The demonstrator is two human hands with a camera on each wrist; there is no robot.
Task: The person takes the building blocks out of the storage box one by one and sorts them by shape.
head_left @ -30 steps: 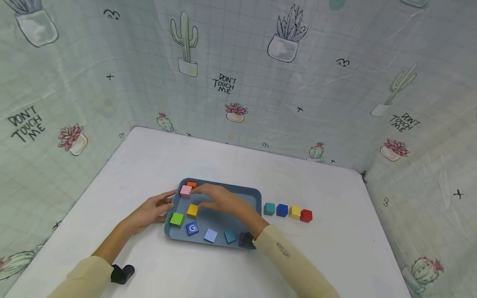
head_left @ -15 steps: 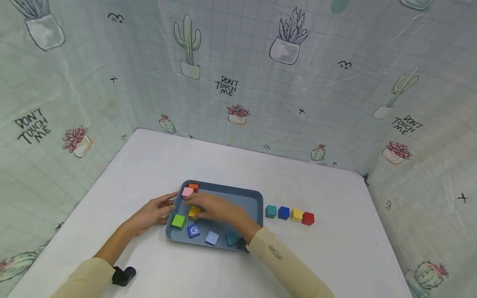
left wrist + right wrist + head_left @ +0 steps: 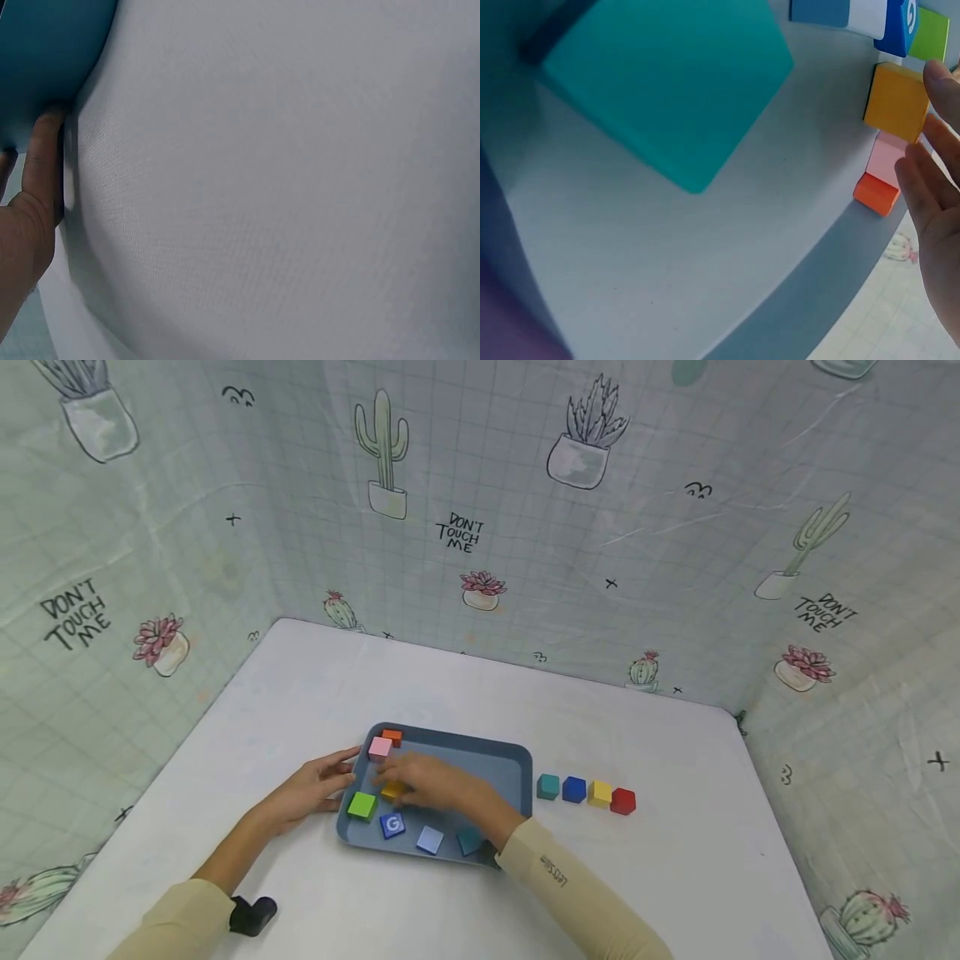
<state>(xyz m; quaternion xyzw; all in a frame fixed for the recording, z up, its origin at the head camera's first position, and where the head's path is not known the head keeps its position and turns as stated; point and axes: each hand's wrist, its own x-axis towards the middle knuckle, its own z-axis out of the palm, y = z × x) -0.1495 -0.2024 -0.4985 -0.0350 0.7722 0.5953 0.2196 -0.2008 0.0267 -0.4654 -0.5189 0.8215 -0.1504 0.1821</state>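
My right hand (image 3: 435, 783) reaches over the blue-grey tray (image 3: 487, 768) and pinches an orange-yellow block (image 3: 391, 791). The right wrist view shows the thumb and fingers right at the sides of this block (image 3: 895, 101). At the tray's left side, my left hand (image 3: 303, 792) touches the outer wall with fairly straight fingers; its wrist view shows a finger (image 3: 43, 161) against that wall. Around the pinched block lie a pink block (image 3: 380, 748), an orange block (image 3: 392, 737), a green block (image 3: 362, 807) and a blue block with a white G (image 3: 392, 825).
Toward the tray's near edge are a light-blue block (image 3: 430, 840) and a teal block (image 3: 470, 840), partly shaded by the right forearm. Right of the tray stand a teal cube (image 3: 548, 787), blue cube (image 3: 574, 789), yellow cube (image 3: 599, 793) and red cube (image 3: 623, 802). Patterned cloth surrounds the white table.
My right hand has come down and left from beside the orange-yellow block onto it, now covering part of it. The left hand stays at the tray's side. The head view has shifted slightly.
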